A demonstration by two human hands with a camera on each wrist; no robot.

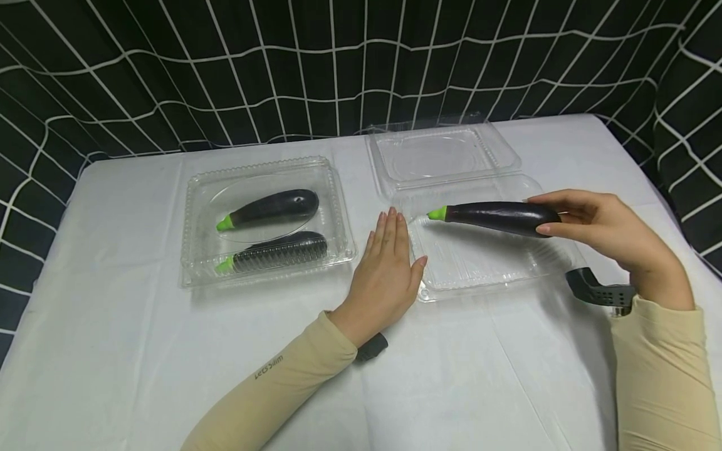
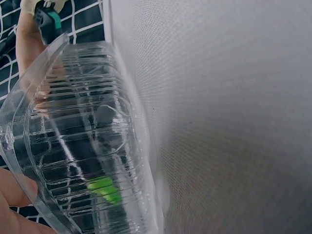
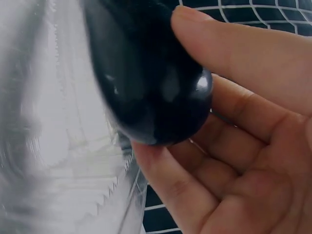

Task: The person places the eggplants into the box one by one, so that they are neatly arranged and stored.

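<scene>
My right hand (image 1: 598, 228) grips an eggplant (image 1: 496, 216) by its thick end, thumb on one side and fingers on the other. Its green stem tip points left, over the clear plastic clamshell container (image 1: 479, 269), whose lid (image 1: 440, 156) lies folded back. In the right wrist view the eggplant's rounded end (image 3: 156, 97) sits between thumb and fingers. My left hand (image 1: 386, 269) lies with straight fingers along the left edge of that container. The left wrist view shows the green stem (image 2: 105, 190) through the ribbed plastic wall (image 2: 73, 122).
To the left stands a closed clear container (image 1: 197, 275) with two eggplants inside, one (image 1: 276, 207) behind the other (image 1: 304, 250). A white cloth (image 1: 113, 351) covers the table. A dark curtain with a white grid (image 1: 338, 69) stands behind and at the sides.
</scene>
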